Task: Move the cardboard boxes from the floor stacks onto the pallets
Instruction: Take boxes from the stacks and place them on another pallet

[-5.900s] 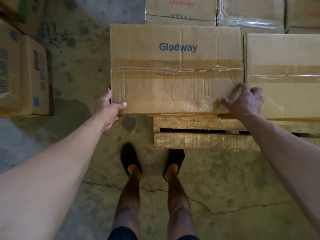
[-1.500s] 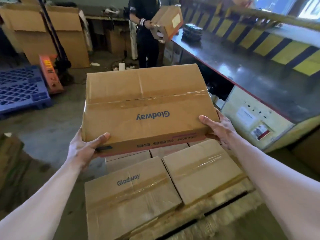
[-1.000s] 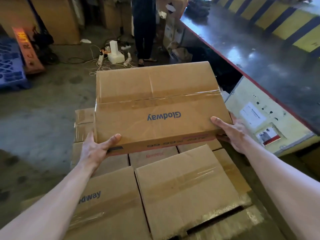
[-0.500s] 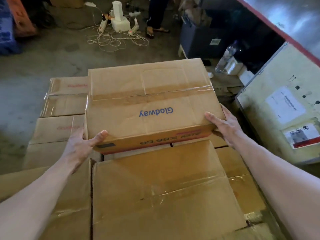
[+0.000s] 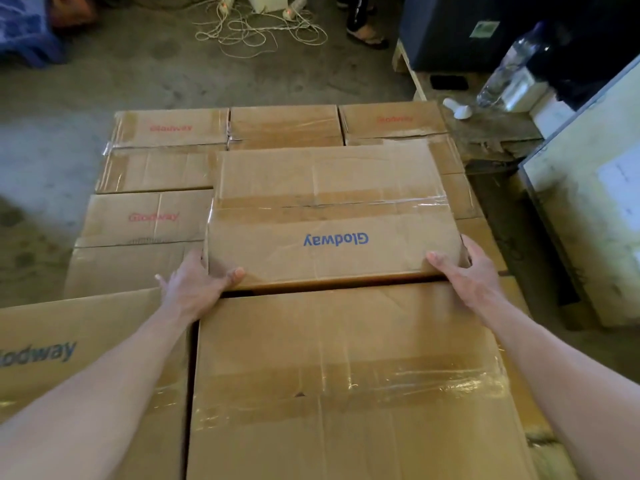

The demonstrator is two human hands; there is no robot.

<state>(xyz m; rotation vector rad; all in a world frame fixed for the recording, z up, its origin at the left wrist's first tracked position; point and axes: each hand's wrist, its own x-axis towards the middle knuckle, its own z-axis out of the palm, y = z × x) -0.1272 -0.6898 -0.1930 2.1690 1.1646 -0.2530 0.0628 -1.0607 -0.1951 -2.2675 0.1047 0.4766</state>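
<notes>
The layer of boxes [image 5: 156, 220] already stacked ahead gives me little slack, so if I drop the carried box [image 5: 332, 216] crooked it may ride up on the near box [image 5: 346, 375] or pinch my fingers in the dark seam between them. It sits just beyond that near box, blue lettering upside down to me. My left hand [image 5: 194, 285] clamps its near-left corner, thumb on top; my right hand [image 5: 467, 271] wraps the near-right corner, fingers hidden behind.

The held box [image 5: 332, 216] was matt brown cardboard, creased, sealed with glossy clear tape [image 5: 329, 202]. The floor [image 5: 138, 77] looked rough grey concrete; the bottle [image 5: 505, 74] was clear plastic.
</notes>
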